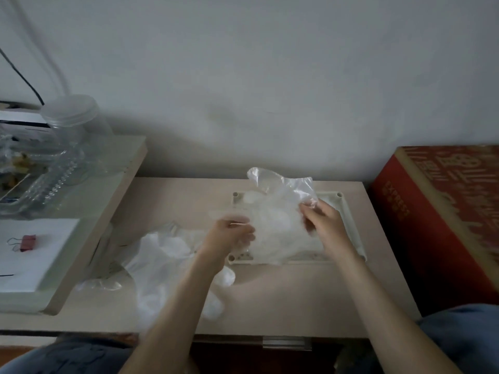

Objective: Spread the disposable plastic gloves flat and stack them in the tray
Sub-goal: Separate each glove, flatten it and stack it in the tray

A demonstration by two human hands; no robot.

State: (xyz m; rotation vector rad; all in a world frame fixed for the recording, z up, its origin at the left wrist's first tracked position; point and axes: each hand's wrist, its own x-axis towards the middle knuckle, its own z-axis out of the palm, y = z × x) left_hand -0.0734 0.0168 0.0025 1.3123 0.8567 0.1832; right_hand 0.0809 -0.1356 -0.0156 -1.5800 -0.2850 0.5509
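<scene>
Over one tray point(351, 225) the right hand point(321, 220) pinches one glove point(280, 190); the left hand point(232, 233) is blurred, grip unclear

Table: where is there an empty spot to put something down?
Bare table lies between the tray and the near edge, and at the far left, between the loose gloves and the far edge. Crowded: the tray, heaped with stacked gloves, and the left front under the loose gloves.
</scene>
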